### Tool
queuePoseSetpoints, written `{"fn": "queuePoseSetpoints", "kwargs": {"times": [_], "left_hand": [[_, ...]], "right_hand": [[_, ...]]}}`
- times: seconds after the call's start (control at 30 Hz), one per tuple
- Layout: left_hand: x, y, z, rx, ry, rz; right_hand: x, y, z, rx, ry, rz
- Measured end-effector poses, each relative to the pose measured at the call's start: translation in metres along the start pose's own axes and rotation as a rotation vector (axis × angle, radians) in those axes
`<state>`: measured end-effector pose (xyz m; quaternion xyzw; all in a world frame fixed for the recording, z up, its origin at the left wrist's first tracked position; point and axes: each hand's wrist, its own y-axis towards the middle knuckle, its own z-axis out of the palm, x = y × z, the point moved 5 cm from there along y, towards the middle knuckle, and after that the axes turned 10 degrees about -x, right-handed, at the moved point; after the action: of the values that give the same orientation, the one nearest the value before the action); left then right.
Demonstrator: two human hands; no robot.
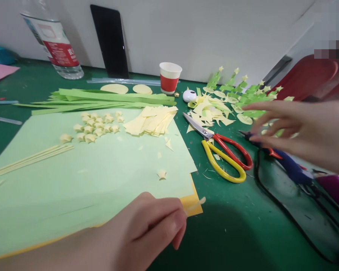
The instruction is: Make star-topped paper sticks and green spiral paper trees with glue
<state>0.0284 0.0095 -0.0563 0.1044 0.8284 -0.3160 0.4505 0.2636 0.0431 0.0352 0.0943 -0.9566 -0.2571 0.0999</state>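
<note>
My left hand (161,222) is closed in a pinch on a thin pale paper strip (196,204), over the corner of the light green sheet (107,177). At the right, my right hand (288,131) has its fingers apart above the dark tip of a blue-handled tool (293,167); whether it touches the tool is unclear. A single paper star (162,174) lies near my left hand. More small stars (93,127) and a stack of pale yellow paper pieces (152,120) rest on the sheet. Scissors (226,150) with red and yellow handles lie between my hands, slightly open.
Green strips (107,99), a paper cup (170,77), a bottle (59,49) and a black phone (110,41) line the back. Paper scraps (210,109) and green star-topped pieces (248,94) stand behind the scissors. A black cable (282,209) curves at the right.
</note>
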Motion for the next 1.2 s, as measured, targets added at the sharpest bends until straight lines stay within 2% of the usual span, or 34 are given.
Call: {"fn": "queuePoseSetpoints", "kwargs": {"times": [0.07, 0.1, 0.13, 0.2, 0.27, 0.43, 0.57, 0.67, 0.83, 0.97, 1.07, 1.2], "left_hand": [[-0.002, 0.0, 0.002, 0.032, 0.022, 0.102], [-0.002, -0.001, 0.003, 0.045, 0.031, 0.149], [-0.001, -0.001, 0.004, 0.052, 0.04, 0.186], [0.0, -0.001, 0.004, 0.042, 0.061, 0.229], [0.001, -0.001, 0.004, 0.034, 0.082, 0.245], [-0.005, 0.0, 0.003, 0.058, 0.084, 0.28], [-0.011, 0.001, 0.003, 0.093, 0.077, 0.321], [-0.013, 0.002, 0.003, 0.092, 0.047, 0.338], [-0.011, 0.004, 0.002, 0.05, -0.024, 0.345], [-0.009, 0.004, 0.001, 0.034, -0.074, 0.31], [-0.008, 0.005, 0.0, 0.033, -0.092, 0.24], [-0.007, 0.005, -0.002, 0.001, -0.118, 0.178]], "right_hand": [[0.03, -0.005, 0.022, 0.074, 0.046, -0.118], [0.049, -0.009, 0.031, 0.086, 0.114, -0.262], [0.063, -0.013, 0.04, 0.123, 0.161, -0.323], [0.084, -0.018, 0.055, 0.152, 0.314, -0.349], [0.098, -0.02, 0.067, 0.202, 0.445, -0.312], [0.117, -0.017, 0.084, 0.26, 0.561, -0.343], [0.12, -0.017, 0.089, 0.31, 0.605, -0.41], [0.115, -0.018, 0.086, 0.31, 0.615, -0.401], [0.092, -0.022, 0.065, 0.194, 0.56, -0.226], [0.077, -0.032, 0.039, 0.039, 0.49, -0.128], [0.075, -0.044, 0.028, -0.042, 0.501, -0.091], [0.08, -0.057, 0.027, -0.116, 0.675, 0.029]]}}
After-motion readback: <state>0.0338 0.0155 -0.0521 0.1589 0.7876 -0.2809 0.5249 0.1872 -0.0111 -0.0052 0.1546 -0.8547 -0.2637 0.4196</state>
